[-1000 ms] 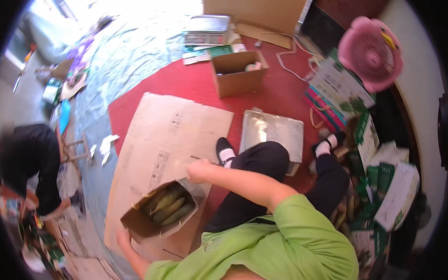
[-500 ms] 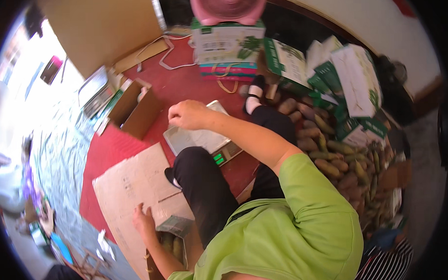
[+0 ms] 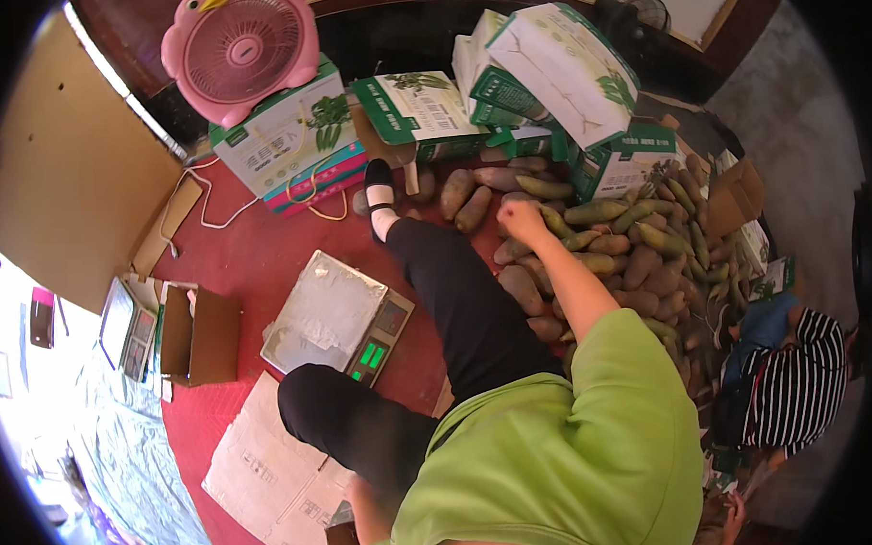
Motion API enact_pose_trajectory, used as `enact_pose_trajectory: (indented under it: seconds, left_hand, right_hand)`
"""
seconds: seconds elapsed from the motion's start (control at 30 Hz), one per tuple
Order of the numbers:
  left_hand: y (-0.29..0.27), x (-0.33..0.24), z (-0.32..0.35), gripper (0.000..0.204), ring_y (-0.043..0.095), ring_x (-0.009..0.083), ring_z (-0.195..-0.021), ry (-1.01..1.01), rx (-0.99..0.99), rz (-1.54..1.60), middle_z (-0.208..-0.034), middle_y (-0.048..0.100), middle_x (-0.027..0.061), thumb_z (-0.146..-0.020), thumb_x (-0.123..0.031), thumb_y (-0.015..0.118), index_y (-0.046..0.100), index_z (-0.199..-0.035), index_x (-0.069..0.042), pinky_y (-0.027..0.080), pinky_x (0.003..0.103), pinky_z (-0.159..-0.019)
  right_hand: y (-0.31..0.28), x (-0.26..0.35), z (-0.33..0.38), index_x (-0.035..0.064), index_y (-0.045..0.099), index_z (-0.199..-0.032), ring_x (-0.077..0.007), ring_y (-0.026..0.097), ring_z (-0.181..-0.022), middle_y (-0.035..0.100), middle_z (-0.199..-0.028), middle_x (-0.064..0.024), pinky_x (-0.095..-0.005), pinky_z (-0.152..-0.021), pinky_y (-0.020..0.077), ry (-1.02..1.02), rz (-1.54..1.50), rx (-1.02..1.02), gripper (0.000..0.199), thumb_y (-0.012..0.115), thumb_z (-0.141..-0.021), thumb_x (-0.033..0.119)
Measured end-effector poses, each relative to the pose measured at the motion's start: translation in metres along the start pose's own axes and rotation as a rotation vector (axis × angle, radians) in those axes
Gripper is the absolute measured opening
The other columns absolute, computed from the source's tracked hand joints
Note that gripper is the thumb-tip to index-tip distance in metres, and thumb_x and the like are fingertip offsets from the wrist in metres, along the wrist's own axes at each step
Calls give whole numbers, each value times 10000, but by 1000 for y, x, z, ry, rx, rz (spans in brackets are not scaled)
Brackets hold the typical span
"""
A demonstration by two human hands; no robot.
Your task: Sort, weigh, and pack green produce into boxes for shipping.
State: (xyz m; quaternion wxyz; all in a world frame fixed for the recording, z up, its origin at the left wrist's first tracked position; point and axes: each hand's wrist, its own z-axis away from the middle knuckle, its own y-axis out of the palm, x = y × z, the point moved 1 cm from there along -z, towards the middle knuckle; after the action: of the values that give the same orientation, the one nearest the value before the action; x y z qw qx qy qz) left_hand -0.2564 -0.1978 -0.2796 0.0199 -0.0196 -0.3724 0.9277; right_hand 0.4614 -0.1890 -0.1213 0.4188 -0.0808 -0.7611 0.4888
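My right hand [image 3: 521, 220] is over the left edge of a heap of long brown and green tubers [image 3: 637, 265] on the floor. Its fingers are curled in, and whatever may be inside them is hidden. My left hand [image 3: 364, 496] is low beside my bent knee, its fingers hidden behind the leg. Close to it, a small cardboard box [image 3: 343, 542] shows only a corner. Between my legs and the back of the room lies a flat metal-topped scale [image 3: 327, 310], its plate bare and its green display lit.
A flattened cardboard sheet [image 3: 260, 471] lies at left. An open brown box [image 3: 203, 333] stands beside a second scale [image 3: 126, 327]. At the back, a pink fan [image 3: 246, 53] tops a carton [image 3: 292, 133]. More green-white cartons [image 3: 568, 71] stand behind the heap. A person in stripes [image 3: 795, 385] is at right.
My right hand has gone from above the scale to the tuber heap on the right. My left hand has drawn back behind my knee. The view has turned toward the right.
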Motion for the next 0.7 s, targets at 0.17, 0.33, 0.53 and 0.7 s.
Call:
enact_pose_trajectory:
  seconds: [0.17,0.33,0.53,0.7]
  left_hand:
    - [26,12,32,462,578,263,-1044,88,-194,-188,-1039,648,96,-907,-459,459,619,-1110,-77,410,495,-880]
    - [6,3,32,434,579,245,-1007,94,-237,-17,-1019,648,87,-908,-434,471,621,-1098,-75,417,465,-848]
    - [-17,-2,24,393,581,218,-952,76,-299,248,-989,647,73,-908,-397,488,625,-1080,-72,428,422,-800]
    - [-33,5,29,358,583,196,-906,29,-348,473,-963,647,62,-909,-366,502,628,-1065,-69,438,385,-761]
  right_hand:
    - [39,-62,88,63,681,-785,-363,641,-787,654,-800,-193,-425,-716,511,297,127,226,170,618,-755,219]
    - [61,-75,140,31,696,-856,-349,637,-878,651,-900,-215,-426,-778,505,158,340,540,240,530,-782,187]
    - [79,-106,145,27,708,-843,-318,644,-887,656,-901,-208,-407,-772,511,72,467,747,249,511,-780,166]
    - [43,-99,118,36,705,-791,-321,662,-778,670,-807,-181,-410,-712,527,289,236,469,230,519,-793,172]
